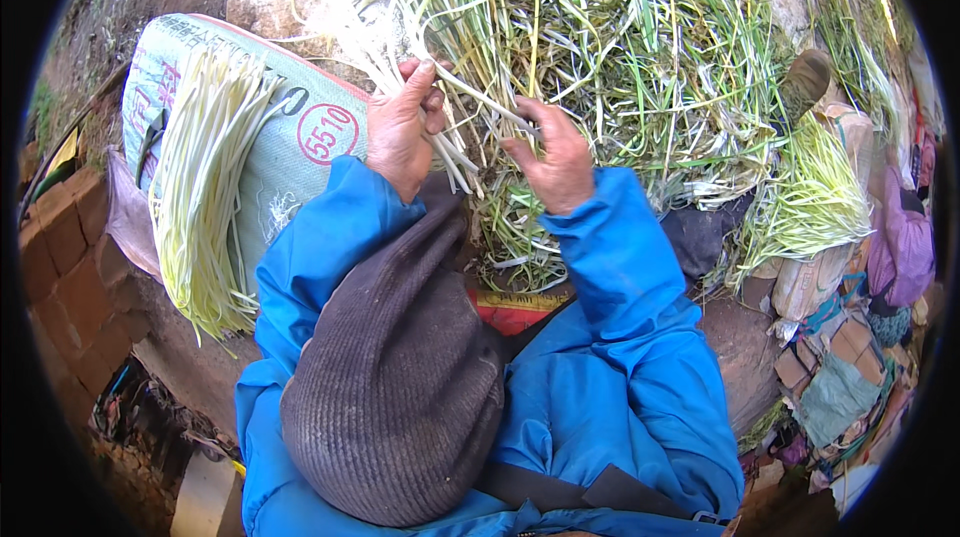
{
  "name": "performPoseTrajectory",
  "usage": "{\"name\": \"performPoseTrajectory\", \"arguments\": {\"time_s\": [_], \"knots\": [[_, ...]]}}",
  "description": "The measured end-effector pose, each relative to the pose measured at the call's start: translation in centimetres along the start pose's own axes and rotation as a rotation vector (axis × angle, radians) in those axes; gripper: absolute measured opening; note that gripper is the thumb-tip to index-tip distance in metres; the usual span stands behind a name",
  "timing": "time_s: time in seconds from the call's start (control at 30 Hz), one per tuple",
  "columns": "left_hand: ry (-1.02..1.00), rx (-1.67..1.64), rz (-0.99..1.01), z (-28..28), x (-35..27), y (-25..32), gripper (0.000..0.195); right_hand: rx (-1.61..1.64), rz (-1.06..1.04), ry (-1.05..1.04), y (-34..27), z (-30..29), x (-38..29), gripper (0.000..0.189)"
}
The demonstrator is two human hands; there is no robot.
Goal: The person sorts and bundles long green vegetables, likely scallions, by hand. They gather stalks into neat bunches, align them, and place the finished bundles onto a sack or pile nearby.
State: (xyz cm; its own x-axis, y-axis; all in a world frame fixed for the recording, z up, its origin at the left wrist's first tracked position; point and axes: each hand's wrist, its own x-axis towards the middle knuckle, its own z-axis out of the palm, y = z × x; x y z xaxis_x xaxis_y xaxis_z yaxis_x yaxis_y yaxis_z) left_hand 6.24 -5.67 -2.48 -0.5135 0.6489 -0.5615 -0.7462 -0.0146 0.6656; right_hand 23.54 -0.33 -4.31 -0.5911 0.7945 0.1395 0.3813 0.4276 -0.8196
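My left hand (407,121) grips several white stalks of a leafy vegetable (454,158), whose lower ends stick out below the fist. One pale stalk (487,98) slants from it to my right hand (551,151). Thumb and fingers of my right hand are around the end of that stalk; whether they pinch it I cannot tell. A bundle of pale yellow-green stalks (206,184) lies on a green woven sack (277,199) at the left. Long green leaves (457,4) stretch away above my hands.
A wide heap of loose leaves and peelings (637,72) covers the ground ahead. A second pale yellow-green bundle (814,196) lies at the right, near a shoe (806,79). Bricks (67,229) are stacked at the left; cloths and a purple garment (900,237) lie far right.
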Motion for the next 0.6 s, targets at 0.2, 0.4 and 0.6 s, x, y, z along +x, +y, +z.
{"name": "performPoseTrajectory", "arguments": {"time_s": [0.2, 0.4, 0.6], "knots": [[-0.036, 0.056, -0.004, 0.5, -0.1, 0.7, 0.024, 0.729, 0.45, 0.248, -2.5, -0.4, 1.6, 0.024], [-0.077, 0.115, -0.114, 0.4, -0.4, -0.3, 0.025, 0.74, 0.449, 0.291, -2.4, -4.2, 2.9, 0.012], [-0.215, 0.222, -0.216, 0.6, -0.7, -1.7, 0.024, 0.845, 0.643, 0.018, -1.3, 0.8, -0.8, 0.013]]}}
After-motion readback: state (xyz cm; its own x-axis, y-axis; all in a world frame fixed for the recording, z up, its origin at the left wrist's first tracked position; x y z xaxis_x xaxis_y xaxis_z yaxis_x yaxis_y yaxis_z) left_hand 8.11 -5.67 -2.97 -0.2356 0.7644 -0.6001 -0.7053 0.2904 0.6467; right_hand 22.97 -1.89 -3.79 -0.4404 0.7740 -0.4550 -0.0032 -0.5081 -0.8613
